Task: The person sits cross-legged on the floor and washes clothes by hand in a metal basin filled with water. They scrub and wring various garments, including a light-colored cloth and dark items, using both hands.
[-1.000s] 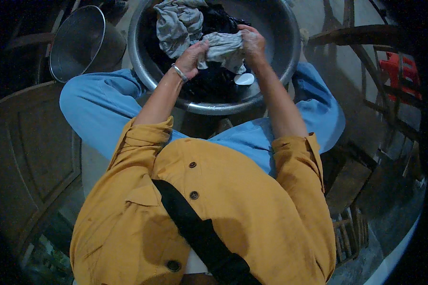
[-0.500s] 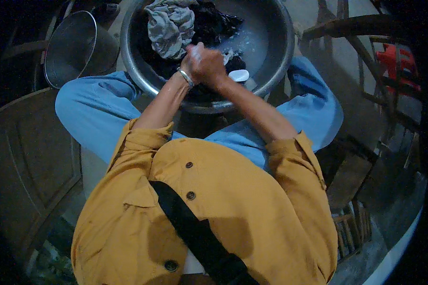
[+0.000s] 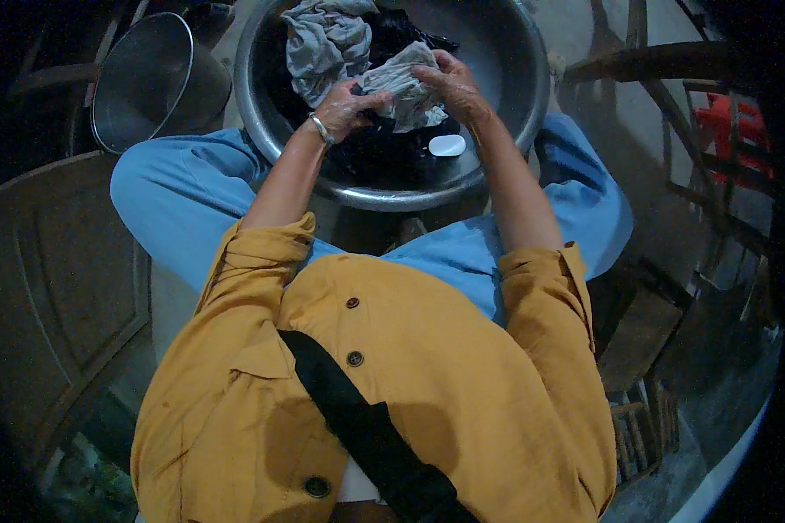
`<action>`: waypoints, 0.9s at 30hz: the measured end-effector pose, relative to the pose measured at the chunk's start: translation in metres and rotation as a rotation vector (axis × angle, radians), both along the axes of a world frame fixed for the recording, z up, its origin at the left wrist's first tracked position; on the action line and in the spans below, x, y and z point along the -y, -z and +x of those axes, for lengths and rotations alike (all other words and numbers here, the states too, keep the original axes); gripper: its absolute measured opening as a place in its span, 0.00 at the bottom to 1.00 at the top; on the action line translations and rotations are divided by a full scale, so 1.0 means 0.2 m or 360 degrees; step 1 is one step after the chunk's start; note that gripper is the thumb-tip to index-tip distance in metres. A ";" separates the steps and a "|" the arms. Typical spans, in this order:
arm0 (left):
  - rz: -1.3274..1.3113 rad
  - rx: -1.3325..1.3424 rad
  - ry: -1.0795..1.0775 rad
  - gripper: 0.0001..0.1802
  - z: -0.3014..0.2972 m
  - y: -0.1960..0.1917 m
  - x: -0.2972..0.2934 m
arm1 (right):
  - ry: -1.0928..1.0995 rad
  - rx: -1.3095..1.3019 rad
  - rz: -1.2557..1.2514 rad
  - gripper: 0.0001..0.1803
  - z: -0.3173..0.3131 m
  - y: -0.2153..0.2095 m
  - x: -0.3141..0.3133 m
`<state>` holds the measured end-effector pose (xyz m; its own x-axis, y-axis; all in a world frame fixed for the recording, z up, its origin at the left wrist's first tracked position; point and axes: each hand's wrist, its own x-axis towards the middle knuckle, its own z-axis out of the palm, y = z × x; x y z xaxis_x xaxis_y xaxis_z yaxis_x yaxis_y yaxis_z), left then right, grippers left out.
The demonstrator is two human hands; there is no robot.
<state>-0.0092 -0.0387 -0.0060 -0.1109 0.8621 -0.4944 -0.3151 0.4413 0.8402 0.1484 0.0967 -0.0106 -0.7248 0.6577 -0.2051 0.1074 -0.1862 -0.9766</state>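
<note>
A wide metal basin [image 3: 506,131] sits between my knees, holding dark wet clothes [image 3: 384,152] and a heap of grey fabric [image 3: 323,44] at its far left. My left hand [image 3: 344,109] and my right hand [image 3: 449,83] both grip a wet grey cloth [image 3: 401,87] stretched between them above the dark clothes. A bangle circles my left wrist. A small white bar of soap [image 3: 447,145] lies in the basin just below my right hand.
A metal bucket [image 3: 144,78] stands left of the basin. A carved wooden door panel [image 3: 52,288] lies at my left. Wooden chair frames [image 3: 663,70] and a red object [image 3: 733,131] stand at the right. A low wooden stool [image 3: 641,336] is under my right side.
My hands were bunched tight together low in the basin half a second ago; now they have moved apart and upward, spreading the grey cloth between them.
</note>
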 end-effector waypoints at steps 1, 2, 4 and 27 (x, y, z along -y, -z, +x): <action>-0.0003 0.0079 -0.0098 0.25 0.01 -0.02 0.00 | 0.0114 -0.0140 -0.0127 0.16 -0.01 0.00 0.01; 0.0023 0.0190 -0.0205 0.24 0.04 -0.03 -0.01 | 0.0230 -0.0279 -0.0253 0.13 -0.03 -0.01 0.02; 0.0074 0.0417 -0.0413 0.24 0.10 -0.06 -0.04 | 0.0352 -0.0364 -0.0110 0.09 -0.06 -0.08 0.08; -0.0365 0.0160 -0.0509 0.27 0.22 -0.09 -0.08 | 0.0273 -0.0255 -0.0030 0.12 0.05 0.01 -0.01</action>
<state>0.0355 -0.0217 0.0120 -0.2968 0.6578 -0.6922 -0.5426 0.4803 0.6891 0.1577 0.0981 -0.0135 -0.6270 0.7712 -0.1100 -0.0836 -0.2070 -0.9748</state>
